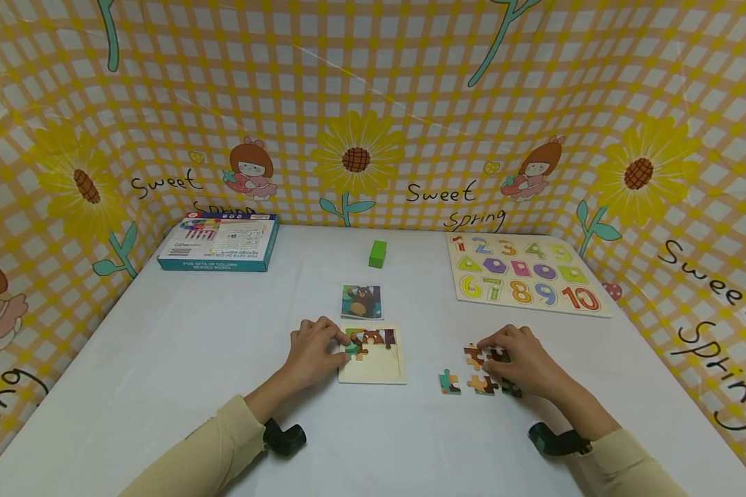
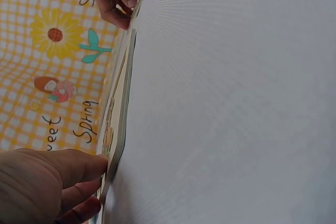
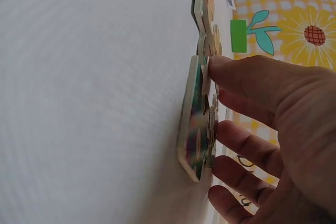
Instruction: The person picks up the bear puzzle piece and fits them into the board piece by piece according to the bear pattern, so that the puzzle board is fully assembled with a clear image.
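- The left hand (image 1: 313,352) rests at the left edge of the puzzle tray (image 1: 373,369), fingertips pressing a green piece (image 1: 352,348) into the top-left part of the picture. The fingers are bent over the piece, and I cannot tell whether they pinch it or only push it. If the piece is turned slightly wrong, pressing harder could jam it or lift its neighbours.
- The tray is thin and light, lying flat on the white table (image 1: 161,359); a sideways push could slide it, since only that hand steadies it.
- The right hand (image 1: 516,359) lies over the loose pieces (image 1: 472,376) to the right of the tray, well apart from it, fingers curled down on one piece. The right wrist view shows the thumb (image 3: 231,72) against a piece's edge; a sloppy lift could scatter those beside it.
- The tray looks mostly bare wood, with only its top row filled by brown bear parts. The reference picture (image 1: 361,301) lies just behind it.
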Action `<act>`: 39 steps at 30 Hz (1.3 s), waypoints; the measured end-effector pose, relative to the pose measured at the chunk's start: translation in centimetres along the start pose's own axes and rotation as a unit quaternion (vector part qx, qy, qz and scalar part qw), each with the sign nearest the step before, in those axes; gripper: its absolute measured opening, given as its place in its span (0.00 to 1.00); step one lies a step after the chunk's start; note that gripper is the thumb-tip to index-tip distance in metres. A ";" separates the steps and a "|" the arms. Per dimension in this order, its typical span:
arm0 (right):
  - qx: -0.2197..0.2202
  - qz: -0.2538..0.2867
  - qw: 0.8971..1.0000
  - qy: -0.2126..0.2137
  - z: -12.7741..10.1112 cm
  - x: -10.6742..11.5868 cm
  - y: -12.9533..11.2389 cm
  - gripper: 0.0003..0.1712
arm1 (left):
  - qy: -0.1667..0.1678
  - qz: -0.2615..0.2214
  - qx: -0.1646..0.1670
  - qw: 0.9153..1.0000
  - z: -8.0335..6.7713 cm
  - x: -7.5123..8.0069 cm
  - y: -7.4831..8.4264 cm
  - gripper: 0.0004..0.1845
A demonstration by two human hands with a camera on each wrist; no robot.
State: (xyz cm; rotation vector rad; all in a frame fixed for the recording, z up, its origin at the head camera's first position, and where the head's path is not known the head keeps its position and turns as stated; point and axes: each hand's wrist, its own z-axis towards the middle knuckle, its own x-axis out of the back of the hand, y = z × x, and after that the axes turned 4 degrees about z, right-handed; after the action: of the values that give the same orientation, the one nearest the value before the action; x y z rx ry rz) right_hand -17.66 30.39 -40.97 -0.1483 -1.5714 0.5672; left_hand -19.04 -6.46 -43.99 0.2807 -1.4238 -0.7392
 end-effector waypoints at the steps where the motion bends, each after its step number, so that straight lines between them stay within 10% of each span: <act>1: 0.001 0.000 1.000 0.000 0.0 0.0 0.0 0.16 | 0.000 0.000 0.001 1.000 0.0 0.0 0.0 0.07; 39: 0.054 0.015 0.998 0.028 0.9 -0.7 -3.3 0.12 | -0.004 -0.005 -0.001 1.000 0.1 0.0 -0.3 0.07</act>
State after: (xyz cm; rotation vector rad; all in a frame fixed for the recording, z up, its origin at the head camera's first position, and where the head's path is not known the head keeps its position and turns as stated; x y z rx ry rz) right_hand -17.66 26.94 -40.14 -0.1056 -1.4836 0.6657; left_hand -19.20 -6.64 -44.14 0.2828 -1.4303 -0.7504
